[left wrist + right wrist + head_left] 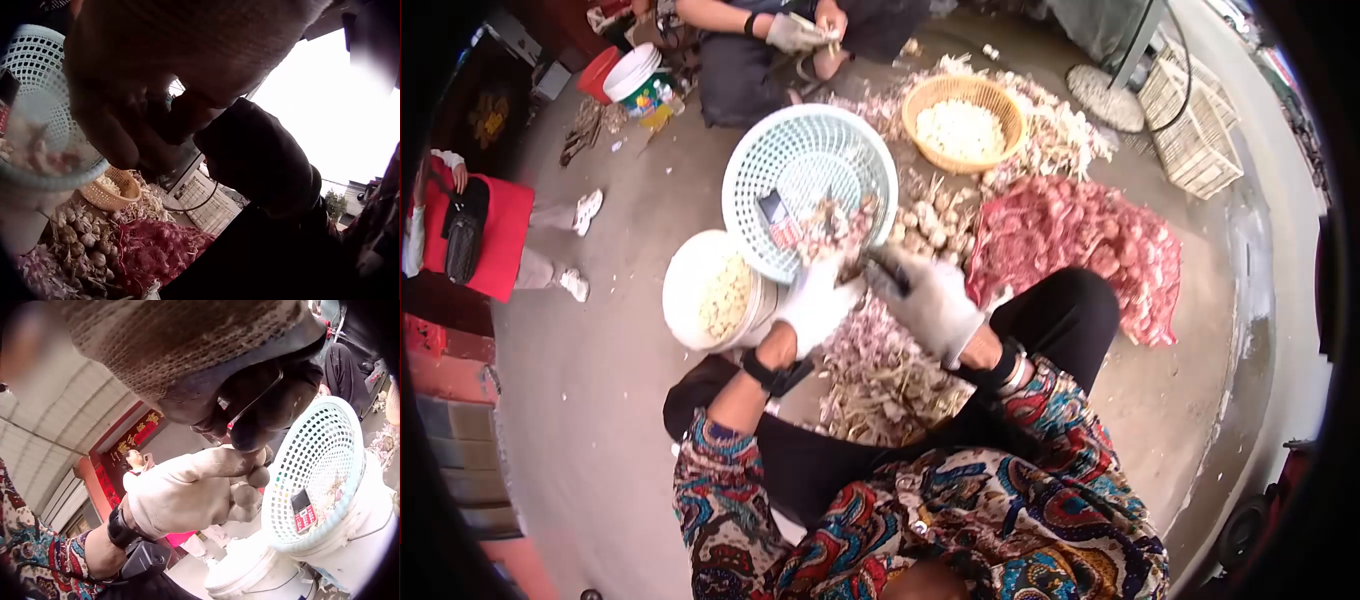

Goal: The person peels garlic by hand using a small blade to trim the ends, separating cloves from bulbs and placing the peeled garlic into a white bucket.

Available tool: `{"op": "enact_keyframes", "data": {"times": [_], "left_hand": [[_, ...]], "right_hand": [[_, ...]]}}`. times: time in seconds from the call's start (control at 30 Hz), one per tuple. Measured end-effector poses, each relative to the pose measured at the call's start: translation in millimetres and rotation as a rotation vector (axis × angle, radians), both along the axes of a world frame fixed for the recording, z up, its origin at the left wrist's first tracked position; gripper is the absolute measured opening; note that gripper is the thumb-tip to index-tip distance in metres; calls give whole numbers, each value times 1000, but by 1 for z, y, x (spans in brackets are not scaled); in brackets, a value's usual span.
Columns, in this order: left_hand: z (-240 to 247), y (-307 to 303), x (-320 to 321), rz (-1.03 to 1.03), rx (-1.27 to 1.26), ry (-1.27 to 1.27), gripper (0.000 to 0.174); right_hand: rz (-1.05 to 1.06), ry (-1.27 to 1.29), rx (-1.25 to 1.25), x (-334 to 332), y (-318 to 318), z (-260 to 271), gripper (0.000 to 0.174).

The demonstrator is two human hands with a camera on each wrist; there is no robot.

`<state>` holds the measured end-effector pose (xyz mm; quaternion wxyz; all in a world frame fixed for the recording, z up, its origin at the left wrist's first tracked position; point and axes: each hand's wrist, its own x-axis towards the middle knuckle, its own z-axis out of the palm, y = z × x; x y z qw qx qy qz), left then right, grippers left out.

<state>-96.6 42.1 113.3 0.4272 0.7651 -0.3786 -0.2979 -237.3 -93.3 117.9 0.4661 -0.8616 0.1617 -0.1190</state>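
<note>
Both gloved hands meet beside the near rim of a pale blue basket. My left hand has curled fingers, its thumb and fingertips pinching a small piece that looks like garlic, mostly hidden. The right hand grips a dark tool, perhaps a knife; a thin metal edge shows between its fingers in the right wrist view. Garlic skins and a red-and-black phone lie inside the basket. Whole garlic bulbs are heaped beyond the right hand.
A white bucket with peeled cloves stands left of the basket. An orange basket of cloves is at the back, a red net sack of garlic at right. Skins cover the ground between the legs. Another person's gloved hand works opposite.
</note>
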Motion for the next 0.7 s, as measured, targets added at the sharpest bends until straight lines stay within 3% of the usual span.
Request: {"op": "enact_keyframes", "data": {"times": [0.03,0.07,0.1,0.13,0.2,0.23,0.37,0.47,0.5,0.57,0.63,0.7], "left_hand": [[6,4,-8,45,39,-15,22],[-16,13,-1,20,-61,-61,23],[-22,17,0,37,-83,105,22],[-24,18,-5,180,-184,437,21],[-41,22,0,266,-333,579,21],[-35,21,-3,307,-428,619,20],[-27,24,-3,315,-499,729,16],[-1,31,-12,291,-517,669,15],[11,37,-18,320,-490,564,17],[-14,45,0,188,-652,741,25],[13,49,-17,284,-570,599,32],[5,52,-13,277,-545,600,33]], "right_hand": [[31,41,-82,-2,4,7,38],[59,268,-53,-2,6,34,39],[76,265,-132,3,9,10,41],[75,227,-114,2,12,6,38],[53,264,-5,-3,17,25,41],[50,276,-66,0,17,20,41],[45,370,89,0,24,41,37],[68,116,147,3,21,18,34],[64,194,229,4,21,22,35],[115,64,217,5,17,10,36],[130,137,306,3,20,25,33],[157,89,372,4,21,19,32]]}}
